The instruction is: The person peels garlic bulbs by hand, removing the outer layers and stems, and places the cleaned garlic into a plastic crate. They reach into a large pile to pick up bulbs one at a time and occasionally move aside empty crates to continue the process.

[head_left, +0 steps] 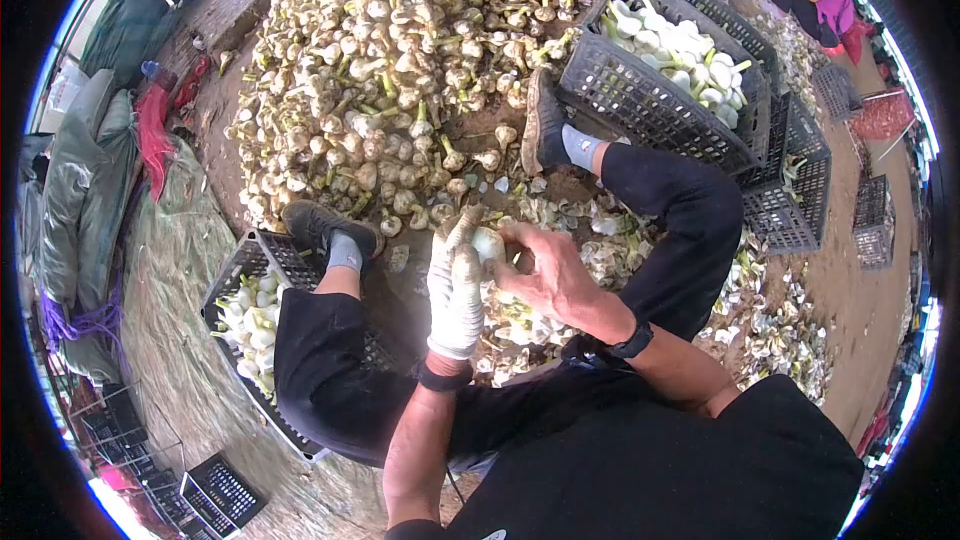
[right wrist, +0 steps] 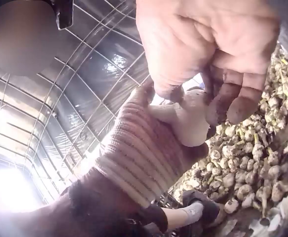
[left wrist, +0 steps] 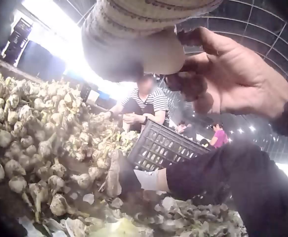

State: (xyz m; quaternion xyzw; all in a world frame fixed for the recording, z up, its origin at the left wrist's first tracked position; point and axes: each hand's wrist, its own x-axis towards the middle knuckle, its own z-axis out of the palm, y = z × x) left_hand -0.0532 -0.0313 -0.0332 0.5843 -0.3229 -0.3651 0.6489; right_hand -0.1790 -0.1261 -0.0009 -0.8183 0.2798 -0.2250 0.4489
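The gloved left hand point(head_left: 457, 290) grips a white peeled garlic bulb point(head_left: 488, 244) between thumb and fingers, at the centre of the head view. In the right wrist view the striped glove point(right wrist: 143, 143) wraps the lower side of the pale bulb point(right wrist: 191, 121). The bare right hand point(head_left: 560, 278) has its thumb and fingers bent at the bulb's other side; in the right wrist view its fingertips point(right wrist: 171, 93) touch the bulb's upper part. The left wrist view shows the bulb point(left wrist: 164, 53) between the glove point(left wrist: 129, 29) and the bare hand point(left wrist: 237, 74).
A large pile of unpeeled garlic point(head_left: 370, 70) lies ahead. Black crates of white bulbs stand at the left leg point(head_left: 250, 330) and beyond the right foot point(head_left: 650, 90). Peelings point(head_left: 770, 330) cover the ground at right. Other people, one in a striped shirt point(left wrist: 151, 101), sit beyond.
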